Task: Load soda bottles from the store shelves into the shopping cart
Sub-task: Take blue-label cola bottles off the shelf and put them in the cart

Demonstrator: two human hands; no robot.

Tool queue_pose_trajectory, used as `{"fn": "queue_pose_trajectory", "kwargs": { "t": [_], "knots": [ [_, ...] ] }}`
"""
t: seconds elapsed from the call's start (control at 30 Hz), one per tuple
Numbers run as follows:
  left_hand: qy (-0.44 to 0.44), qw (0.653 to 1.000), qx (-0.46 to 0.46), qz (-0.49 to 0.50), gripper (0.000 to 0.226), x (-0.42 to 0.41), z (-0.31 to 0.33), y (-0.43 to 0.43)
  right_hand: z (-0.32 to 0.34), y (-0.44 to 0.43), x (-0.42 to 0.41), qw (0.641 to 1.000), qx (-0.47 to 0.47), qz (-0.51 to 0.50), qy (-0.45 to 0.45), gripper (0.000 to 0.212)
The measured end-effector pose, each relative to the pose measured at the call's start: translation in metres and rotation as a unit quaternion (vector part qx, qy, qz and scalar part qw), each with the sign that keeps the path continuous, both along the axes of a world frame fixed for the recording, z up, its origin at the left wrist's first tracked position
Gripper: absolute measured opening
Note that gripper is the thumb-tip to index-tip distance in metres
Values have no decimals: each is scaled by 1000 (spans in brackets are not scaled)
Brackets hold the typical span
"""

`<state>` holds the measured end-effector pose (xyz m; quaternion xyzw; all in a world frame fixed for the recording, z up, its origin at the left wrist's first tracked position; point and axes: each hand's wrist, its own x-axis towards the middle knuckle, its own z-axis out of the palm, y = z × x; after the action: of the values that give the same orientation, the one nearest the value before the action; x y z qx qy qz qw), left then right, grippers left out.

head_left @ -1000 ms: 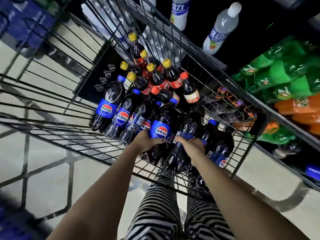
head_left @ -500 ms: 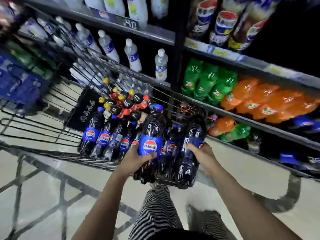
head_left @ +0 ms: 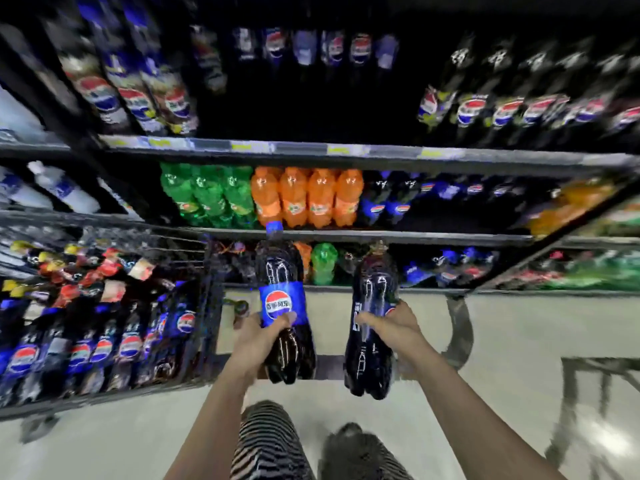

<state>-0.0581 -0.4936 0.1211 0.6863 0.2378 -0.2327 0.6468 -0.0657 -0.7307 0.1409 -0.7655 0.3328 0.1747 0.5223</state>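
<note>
I have one cola bottle [head_left: 284, 306] clamped in my left hand [head_left: 258, 337] and another bottle [head_left: 372, 323] in my right hand [head_left: 393, 325], fingers wrapped round their middles so they hang upright. Both sit just right of the cart [head_left: 207, 306], near the shelves [head_left: 346, 233].

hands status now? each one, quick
Left hand: closed on the cola bottle with the blue label facing the camera.
Right hand: closed on the second dark cola bottle.

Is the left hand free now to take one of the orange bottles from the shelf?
Probably not yet. The left hand already grips a cola bottle, so it has no free fingers. The orange bottles stand unblocked at the shelf front, but the hand must first put its bottle down.
</note>
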Motion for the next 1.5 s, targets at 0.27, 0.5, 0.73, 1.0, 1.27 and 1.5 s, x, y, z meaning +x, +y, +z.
{"fn": "queue_pose_trajectory", "kwargs": {
  "t": [0.27,0.5,0.73,1.0,1.27,1.5],
  "knots": [
    [0,988,11,-152,12,18,3,-143,-11,-126,-17,986,18,-162,32,46],
    [-2,972,9,-237,21,82,-33,-257,-42,-223,25,979,8,-205,-9,18],
    [-80,963,25,-256,25,148,-97,-370,-79,-319,88,973,-4,-216,-80,25],
    [-217,957,-14,-190,10,221,-182,-473,-154,-415,165,969,-70,-139,-190,29],
    [-356,920,-80,-143,39,274,-222,-531,-196,-466,225,917,-103,-137,-359,44],
    [-535,843,-11,-65,31,300,-240,-543,-221,-473,264,844,-184,-180,-470,85]
  ]
}}
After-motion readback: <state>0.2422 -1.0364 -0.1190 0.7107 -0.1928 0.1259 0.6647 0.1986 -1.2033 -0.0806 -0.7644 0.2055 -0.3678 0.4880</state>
